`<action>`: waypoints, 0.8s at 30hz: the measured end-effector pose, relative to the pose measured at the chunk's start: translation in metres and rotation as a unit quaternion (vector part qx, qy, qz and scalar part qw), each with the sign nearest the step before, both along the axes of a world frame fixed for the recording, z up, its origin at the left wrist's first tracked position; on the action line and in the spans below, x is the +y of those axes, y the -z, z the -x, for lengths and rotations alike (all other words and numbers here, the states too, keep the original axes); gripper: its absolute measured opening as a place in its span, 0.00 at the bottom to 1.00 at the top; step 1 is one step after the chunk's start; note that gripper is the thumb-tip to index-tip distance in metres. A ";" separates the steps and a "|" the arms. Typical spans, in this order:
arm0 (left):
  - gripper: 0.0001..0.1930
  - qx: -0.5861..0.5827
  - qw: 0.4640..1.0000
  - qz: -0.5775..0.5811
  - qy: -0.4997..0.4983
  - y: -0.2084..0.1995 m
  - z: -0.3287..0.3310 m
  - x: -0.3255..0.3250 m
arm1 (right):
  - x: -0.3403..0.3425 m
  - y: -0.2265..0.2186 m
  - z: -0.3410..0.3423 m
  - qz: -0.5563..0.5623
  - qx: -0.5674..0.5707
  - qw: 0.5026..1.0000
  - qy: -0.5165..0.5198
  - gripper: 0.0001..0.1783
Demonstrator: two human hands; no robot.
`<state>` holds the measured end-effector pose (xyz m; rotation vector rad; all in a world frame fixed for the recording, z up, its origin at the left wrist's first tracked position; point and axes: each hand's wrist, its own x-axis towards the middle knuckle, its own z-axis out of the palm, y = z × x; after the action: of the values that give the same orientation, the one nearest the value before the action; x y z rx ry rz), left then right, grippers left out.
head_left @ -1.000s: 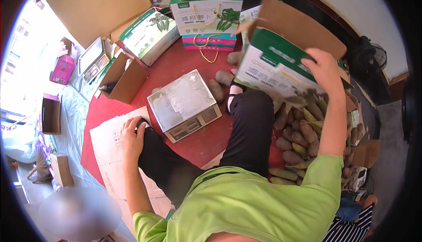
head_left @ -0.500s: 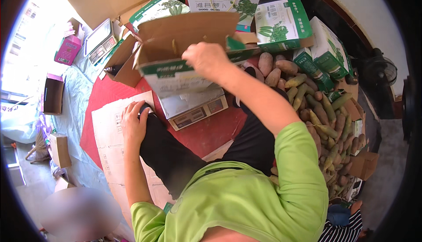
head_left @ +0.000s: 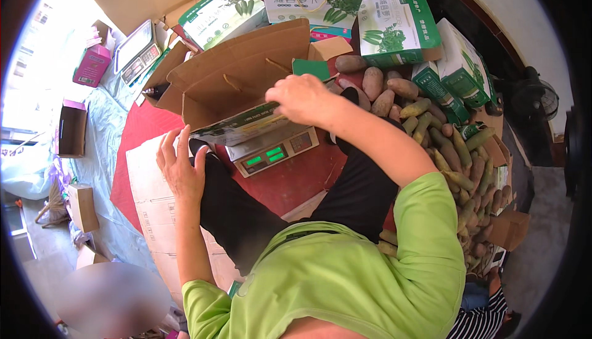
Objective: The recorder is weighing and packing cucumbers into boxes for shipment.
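Curling at the near rim of the open carton (head_left: 246, 83), the fingers of your right hand (head_left: 305, 100) are drawing together; whether they are pinching the wall, you cannot tell. Your left hand (head_left: 182, 169) is spreading its fingers near the carton's left corner and holding nothing. The carton is showing brown inner walls, a raised far flap and cord handles. It is standing over the scale (head_left: 270, 159), covering most of the plate; the display is glowing green. A smaller brown box (head_left: 168, 80) is crowding the carton's left side. Mixed root vegetables (head_left: 456, 160) are lying heaped to your right.
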<state>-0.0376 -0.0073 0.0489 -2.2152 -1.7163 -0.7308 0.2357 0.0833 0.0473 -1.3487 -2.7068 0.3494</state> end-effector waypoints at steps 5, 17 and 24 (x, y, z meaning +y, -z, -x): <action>0.27 0.023 0.998 0.055 0.022 0.000 -0.013 0.012 | 0.009 -0.010 -0.039 0.074 0.022 0.997 0.015 0.17; 0.16 0.055 0.979 0.192 0.052 -0.001 -0.037 0.021 | 0.038 0.000 -0.032 0.147 -0.081 0.985 0.042 0.16; 0.07 0.043 0.982 0.176 0.046 0.004 -0.035 0.020 | 0.021 -0.026 -0.104 0.054 -0.039 0.984 0.168 0.12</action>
<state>-0.0021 0.0125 0.0453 -2.5296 -1.8278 -0.3629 0.3394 0.1044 0.0729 -1.8474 -2.4844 0.4231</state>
